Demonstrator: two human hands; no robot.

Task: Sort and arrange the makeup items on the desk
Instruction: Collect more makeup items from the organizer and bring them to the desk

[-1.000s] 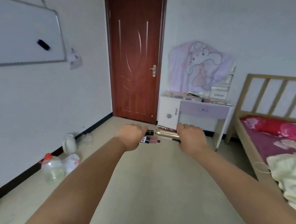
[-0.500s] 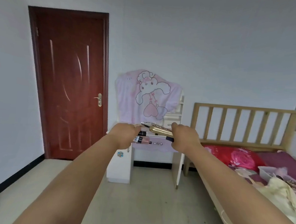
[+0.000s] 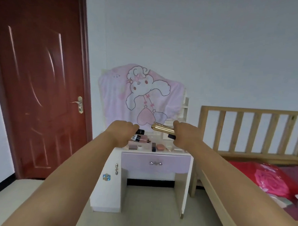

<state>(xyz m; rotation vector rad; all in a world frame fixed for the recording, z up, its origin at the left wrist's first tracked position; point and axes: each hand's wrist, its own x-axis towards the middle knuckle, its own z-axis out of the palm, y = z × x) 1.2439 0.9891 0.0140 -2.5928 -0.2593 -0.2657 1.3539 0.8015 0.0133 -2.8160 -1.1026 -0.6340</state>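
Beyond both outstretched hands, a dark red panelled door [image 3: 39, 80] fills the wall off to the left hand's side, and a slatted pale wooden bed [image 3: 254, 130] with a red floral pillow [image 3: 270, 179] lies past the right hand. Straight ahead, behind the hands, stands a white dressing desk [image 3: 107, 189] with a lilac drawer front [image 3: 155, 163], a pink rabbit-print towel [image 3: 140, 94] draped above it. On the desk top just under the hands lie small makeup pieces, among them a black lipstick tube [image 3: 153, 147] and a coral compact [image 3: 160, 147].

Both arms reach forward, fists held level and near each other. The left hand [image 3: 121, 134] grips a black-capped pink bottle [image 3: 141, 138] and a second black-tipped item. The right hand [image 3: 183, 135] grips a shiny gold cylindrical tube [image 3: 162, 128] pointing toward the left hand, plus a dark stick below it.
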